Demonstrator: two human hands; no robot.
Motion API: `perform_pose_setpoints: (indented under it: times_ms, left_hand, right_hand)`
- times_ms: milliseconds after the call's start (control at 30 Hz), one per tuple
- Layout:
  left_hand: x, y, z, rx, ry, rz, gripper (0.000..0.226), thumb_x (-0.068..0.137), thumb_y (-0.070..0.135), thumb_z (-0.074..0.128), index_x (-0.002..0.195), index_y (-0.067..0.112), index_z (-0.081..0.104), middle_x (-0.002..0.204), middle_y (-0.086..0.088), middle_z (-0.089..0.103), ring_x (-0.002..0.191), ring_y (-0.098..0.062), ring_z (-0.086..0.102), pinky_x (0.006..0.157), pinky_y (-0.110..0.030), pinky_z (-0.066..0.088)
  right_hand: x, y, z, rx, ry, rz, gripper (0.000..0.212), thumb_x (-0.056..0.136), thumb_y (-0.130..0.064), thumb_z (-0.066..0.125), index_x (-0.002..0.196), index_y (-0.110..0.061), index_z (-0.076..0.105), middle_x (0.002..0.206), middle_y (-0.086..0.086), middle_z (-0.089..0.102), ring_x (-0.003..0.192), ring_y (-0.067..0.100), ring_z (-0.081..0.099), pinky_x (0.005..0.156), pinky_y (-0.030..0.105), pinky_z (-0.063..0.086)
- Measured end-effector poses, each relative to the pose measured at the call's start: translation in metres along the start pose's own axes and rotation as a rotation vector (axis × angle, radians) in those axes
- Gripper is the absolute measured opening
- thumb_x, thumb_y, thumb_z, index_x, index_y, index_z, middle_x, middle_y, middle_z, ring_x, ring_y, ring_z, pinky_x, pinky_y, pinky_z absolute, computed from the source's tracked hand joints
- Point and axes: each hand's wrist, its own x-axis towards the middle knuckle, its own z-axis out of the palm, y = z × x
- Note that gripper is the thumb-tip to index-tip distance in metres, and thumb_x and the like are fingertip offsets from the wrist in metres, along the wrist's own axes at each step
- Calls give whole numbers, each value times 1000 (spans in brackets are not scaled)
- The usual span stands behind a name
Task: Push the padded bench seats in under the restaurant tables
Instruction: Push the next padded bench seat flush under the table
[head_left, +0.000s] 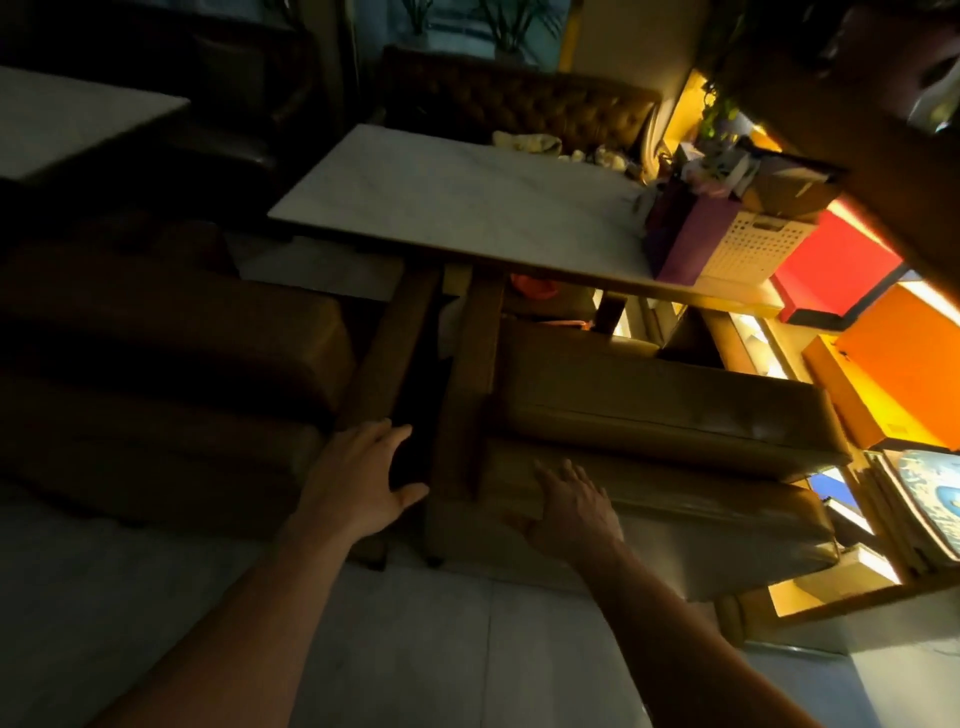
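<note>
Two brown padded bench seats stand side by side on the floor in front of a white marble-topped table (467, 202). The right bench (670, 410) reaches partly under the table's near edge. The left bench (171, 332) lies in deep shadow, left of the table. My left hand (358, 483) is spread open at the near end of the left bench, by the dark gap between the two. My right hand (571, 509) lies flat, fingers apart, against the near end of the right bench's lower cushion.
A purple bag (685, 244) and a white perforated basket (753, 244) sit at the table's right end. Red and orange boxes (893, 358) are stacked along the lit right side. A tufted brown booth (519, 104) is behind the table. Another white table (67, 119) is far left.
</note>
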Motion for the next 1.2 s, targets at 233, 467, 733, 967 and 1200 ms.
perform_pose_setpoints:
  times_ms: [233, 467, 733, 967, 1200]
  left_hand:
    - [-38, -102, -58, -13, 52, -20, 87, 81, 69, 59, 152, 32, 25, 159, 3, 25, 143, -22, 26, 114, -44, 28]
    - [-32, -186, -83, -31, 37, -85, 87, 82, 66, 62, 152, 34, 22, 161, 4, 20, 145, -22, 21, 115, -48, 27]
    - [7, -289, -82, -21, -45, -134, 86, 83, 66, 60, 153, 35, 20, 161, 4, 20, 144, -25, 24, 112, -48, 32]
    - [39, -385, -101, -37, -80, -169, 86, 82, 65, 61, 153, 34, 21, 160, 3, 22, 144, -25, 25, 111, -47, 33]
    - [47, -479, -103, -66, -67, -199, 87, 82, 65, 62, 153, 36, 20, 160, 4, 21, 145, -24, 20, 114, -45, 29]
  right_hand:
    - [-12, -132, 0, 32, 63, -105, 92, 81, -77, 49, 154, -28, 19, 159, 13, 24, 145, 34, 23, 115, 55, 29]
    - [19, -216, 12, 16, 42, -135, 93, 84, -73, 53, 155, -31, 12, 163, 12, 14, 150, 33, 15, 120, 54, 21]
    - [83, -306, 44, 47, -17, -135, 89, 79, -54, 70, 150, -31, 22, 155, 15, 28, 142, 40, 29, 114, 57, 30]
    - [129, -387, 56, 70, -87, -118, 89, 86, -67, 54, 156, -29, 13, 161, 15, 17, 148, 38, 17, 119, 55, 22]
    - [155, -459, 73, 55, -130, -116, 87, 89, -63, 53, 157, -28, 12, 164, 16, 10, 151, 36, 11, 121, 51, 19]
